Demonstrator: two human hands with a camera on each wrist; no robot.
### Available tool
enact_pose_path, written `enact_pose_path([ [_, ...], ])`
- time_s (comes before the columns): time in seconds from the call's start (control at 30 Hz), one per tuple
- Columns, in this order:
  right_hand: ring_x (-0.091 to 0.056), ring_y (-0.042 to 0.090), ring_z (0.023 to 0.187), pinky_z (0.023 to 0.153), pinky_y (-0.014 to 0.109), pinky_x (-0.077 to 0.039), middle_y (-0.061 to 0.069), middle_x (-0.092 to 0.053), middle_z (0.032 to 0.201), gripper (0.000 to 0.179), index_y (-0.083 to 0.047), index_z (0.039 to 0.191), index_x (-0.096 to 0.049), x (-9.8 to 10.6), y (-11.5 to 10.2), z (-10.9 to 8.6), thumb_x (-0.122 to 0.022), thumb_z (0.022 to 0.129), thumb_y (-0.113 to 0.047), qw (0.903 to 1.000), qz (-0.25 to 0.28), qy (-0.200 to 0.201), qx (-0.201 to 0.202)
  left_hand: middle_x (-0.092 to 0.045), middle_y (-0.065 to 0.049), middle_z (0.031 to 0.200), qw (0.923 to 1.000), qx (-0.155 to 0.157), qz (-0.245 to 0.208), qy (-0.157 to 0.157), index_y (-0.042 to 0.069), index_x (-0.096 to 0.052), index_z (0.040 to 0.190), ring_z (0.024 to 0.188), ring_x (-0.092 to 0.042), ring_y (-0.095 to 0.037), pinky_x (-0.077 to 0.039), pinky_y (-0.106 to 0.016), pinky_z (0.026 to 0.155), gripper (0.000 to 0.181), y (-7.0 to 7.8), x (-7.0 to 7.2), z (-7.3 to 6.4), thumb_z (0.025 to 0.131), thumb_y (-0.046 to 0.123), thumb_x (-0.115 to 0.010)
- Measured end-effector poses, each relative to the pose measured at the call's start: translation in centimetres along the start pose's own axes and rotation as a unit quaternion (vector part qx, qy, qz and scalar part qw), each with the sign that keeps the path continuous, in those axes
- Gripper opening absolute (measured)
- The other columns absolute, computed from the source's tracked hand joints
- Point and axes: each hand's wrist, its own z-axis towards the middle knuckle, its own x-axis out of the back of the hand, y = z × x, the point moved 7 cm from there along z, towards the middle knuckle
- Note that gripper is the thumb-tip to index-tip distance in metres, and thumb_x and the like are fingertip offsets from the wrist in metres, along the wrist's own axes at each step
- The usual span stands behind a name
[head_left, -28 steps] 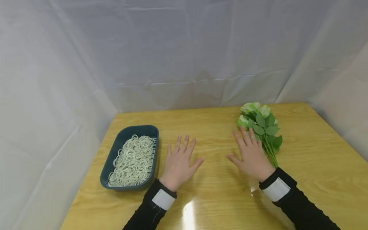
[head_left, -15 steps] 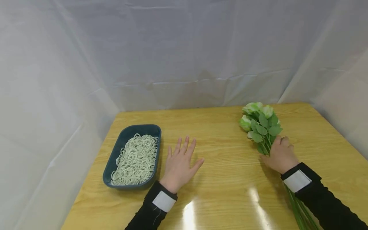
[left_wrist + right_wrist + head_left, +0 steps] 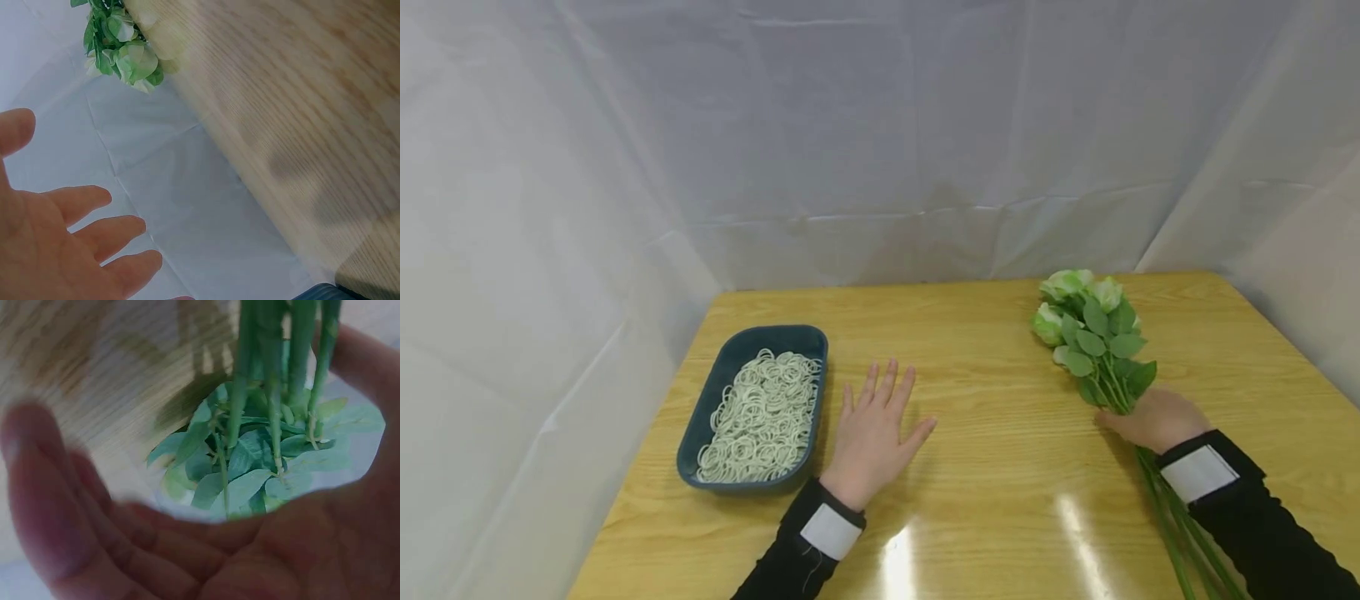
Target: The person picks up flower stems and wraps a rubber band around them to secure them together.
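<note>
A bunch of artificial-looking pale green and white flowers is at the right of the table, heads pointing away and long stems running toward me. My right hand is at the stems just below the leaves. In the right wrist view its curled fingers and thumb go round the green stems, with some gap between palm and stems. My left hand is held with fingers spread, palm down, beside a dark blue bin and holds nothing. Pale rubber bands fill much of the bin.
The wooden table has its far edge close to a pale hanging sheet. More sheeting closes in the left and right sides. Two bright reflections lie on the near tabletop.
My right hand has moved right and nearer from over the flowers to their stems, and its fingers have curled round them. The left hand has stayed spread beside the bin.
</note>
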Motion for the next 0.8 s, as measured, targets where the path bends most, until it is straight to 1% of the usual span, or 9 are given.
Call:
enact_pose_path([
  [0.03, -0.050, 0.020, 0.057, 0.053, 0.031, -0.041, 0.002, -0.044, 0.059, 0.060, -0.007, 0.060, -0.057, -0.2, 0.0, 0.1, -0.056, 0.094, -0.056, 0.9998, 0.015, -0.010, 0.005, -0.022, -0.011, 0.167, 1.0000, 0.000, 0.000, 0.000, 0.018, -0.029, 0.159, 0.156, -0.018, -0.036, -0.014, -0.066, 0.122, 0.073, 0.0, 0.0, 0.0, 0.101, 0.058, -0.045],
  [0.13, -0.051, 0.021, 0.060, 0.057, 0.034, -0.043, 0.004, -0.048, 0.062, 0.062, -0.003, 0.068, -0.061, -0.5, -0.2, 0.5, -0.053, 0.095, -0.058, 0.9987, 0.024, -0.040, 0.021, -0.025, -0.012, 0.166, 1.0000, -0.001, -0.002, 0.006, 0.016, -0.030, 0.159, 0.155, -0.021, -0.037, -0.018, -0.066, 0.121, 0.072, 0.1, 0.1, -0.1, 0.101, 0.056, -0.046],
  [0.23, -0.048, 0.019, 0.057, 0.055, 0.032, -0.041, 0.003, -0.046, 0.061, 0.056, -0.005, 0.066, -0.057, -0.7, -0.2, 1.1, -0.053, 0.095, -0.053, 0.9982, 0.035, -0.046, 0.018, -0.028, -0.013, 0.165, 0.9998, -0.006, -0.010, 0.013, 0.014, -0.032, 0.158, 0.154, -0.024, -0.036, -0.023, -0.066, 0.120, 0.071, 0.2, 0.2, -0.1, 0.101, 0.055, -0.046],
  [0.33, -0.041, 0.015, 0.052, 0.051, 0.028, -0.034, -0.003, -0.037, 0.057, 0.047, -0.013, 0.061, -0.051, -1.1, 0.0, 1.5, -0.053, 0.096, -0.044, 0.9984, 0.046, -0.032, 0.009, -0.030, -0.014, 0.164, 0.9995, -0.015, -0.020, 0.018, 0.013, -0.033, 0.158, 0.154, -0.026, -0.035, -0.026, -0.066, 0.118, 0.069, 0.4, 0.2, -0.1, 0.103, 0.053, -0.045],
  [0.5, -0.037, 0.011, 0.047, 0.046, 0.025, -0.031, -0.006, -0.036, 0.052, 0.046, -0.017, 0.055, -0.044, -1.9, 0.2, 1.8, -0.052, 0.097, -0.032, 0.9976, 0.067, -0.002, 0.016, -0.031, -0.014, 0.164, 0.9990, -0.028, -0.032, 0.018, 0.012, -0.032, 0.158, 0.153, -0.028, -0.036, -0.028, -0.066, 0.118, 0.066, 0.6, 0.0, -0.1, 0.104, 0.049, -0.045],
  [0.63, -0.036, 0.009, 0.046, 0.047, 0.024, -0.032, -0.008, -0.037, 0.050, 0.047, -0.017, 0.054, -0.045, -2.2, 0.2, 2.3, -0.045, 0.100, -0.023, 0.9929, 0.113, -0.015, 0.034, -0.032, -0.015, 0.163, 0.9987, -0.035, -0.033, 0.020, 0.011, -0.034, 0.157, 0.152, -0.029, -0.037, -0.029, -0.066, 0.117, 0.065, 0.7, 0.1, -0.1, 0.104, 0.048, -0.044],
  [0.7, -0.045, 0.008, 0.047, 0.048, 0.025, -0.040, -0.006, -0.047, 0.052, 0.047, -0.009, 0.059, -0.053, -2.3, 0.3, 2.4, -0.038, 0.103, -0.017, 0.9815, 0.182, -0.048, 0.036, -0.033, -0.016, 0.162, 0.9986, -0.038, -0.031, 0.021, 0.011, -0.035, 0.157, 0.152, -0.030, -0.038, -0.029, -0.066, 0.117, 0.064, 0.7, 0.1, -0.1, 0.104, 0.047, -0.044],
  [0.77, -0.056, 0.009, 0.049, 0.051, 0.028, -0.050, -0.002, -0.059, 0.057, 0.047, 0.002, 0.069, -0.061, -2.4, 0.3, 2.5, -0.032, 0.103, -0.011, 0.9584, 0.271, -0.085, 0.027, -0.033, -0.016, 0.162, 0.9985, -0.040, -0.032, 0.021, 0.010, -0.035, 0.156, 0.152, -0.030, -0.038, -0.030, -0.066, 0.117, 0.064, 0.8, 0.0, -0.1, 0.105, 0.046, -0.045],
  [0.8, -0.061, 0.010, 0.052, 0.054, 0.029, -0.055, 0.001, -0.064, 0.061, 0.047, 0.009, 0.076, -0.062, -2.5, 0.3, 2.5, -0.028, 0.103, -0.009, 0.9428, 0.316, -0.104, 0.020, -0.034, -0.017, 0.162, 0.9984, -0.041, -0.033, 0.021, 0.010, -0.035, 0.156, 0.151, -0.030, -0.038, -0.030, -0.066, 0.117, 0.063, 0.8, 0.0, -0.1, 0.105, 0.046, -0.045],
])
